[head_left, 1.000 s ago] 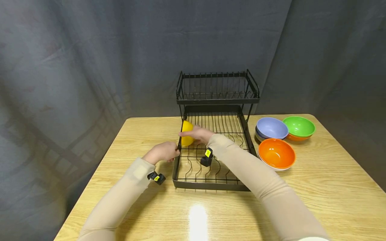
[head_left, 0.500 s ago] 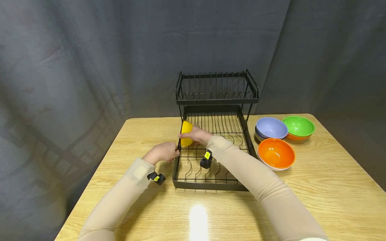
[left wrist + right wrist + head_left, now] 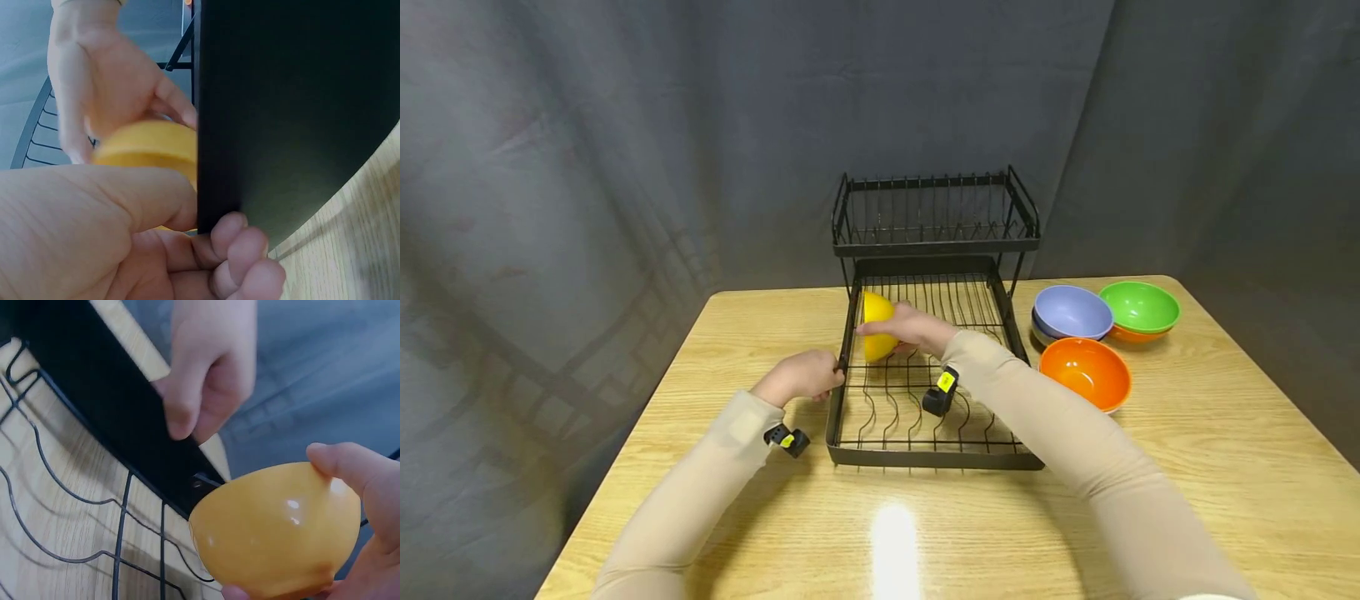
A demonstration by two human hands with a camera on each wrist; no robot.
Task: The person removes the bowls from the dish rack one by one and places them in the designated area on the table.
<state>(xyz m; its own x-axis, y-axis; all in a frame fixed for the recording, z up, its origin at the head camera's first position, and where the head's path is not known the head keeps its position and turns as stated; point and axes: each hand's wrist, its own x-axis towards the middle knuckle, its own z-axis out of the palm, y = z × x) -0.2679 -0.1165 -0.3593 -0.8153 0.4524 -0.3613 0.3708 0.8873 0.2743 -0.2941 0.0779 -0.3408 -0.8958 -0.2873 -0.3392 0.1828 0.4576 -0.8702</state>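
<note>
A yellow bowl (image 3: 877, 327) stands on its side, its opening facing left, over the left part of the black dish rack (image 3: 936, 457). My right hand (image 3: 913, 328) grips it, thumb and fingers spread across the bowl's outside. In the right wrist view the glossy yellow bowl (image 3: 275, 531) overlaps the rack's side wall. My left hand (image 3: 805, 376) pinches the rack's left side wall between thumb and curled fingers. The left wrist view shows those fingers against the dark rack wall (image 3: 281, 112), with the yellow bowl partly hidden behind the thumb.
To the right of the rack stand stacked bowls: a lavender one (image 3: 1073, 312) on top of others, a green one (image 3: 1140, 307) over an orange one, and an orange bowl (image 3: 1086, 372) nearer. The rack's upper tier (image 3: 936, 247) rises at the back, before a grey curtain (image 3: 775, 150).
My right hand has drawn the yellow bowl a little to the right, off the rack's left wall. My left hand has kept its hold on the rack.
</note>
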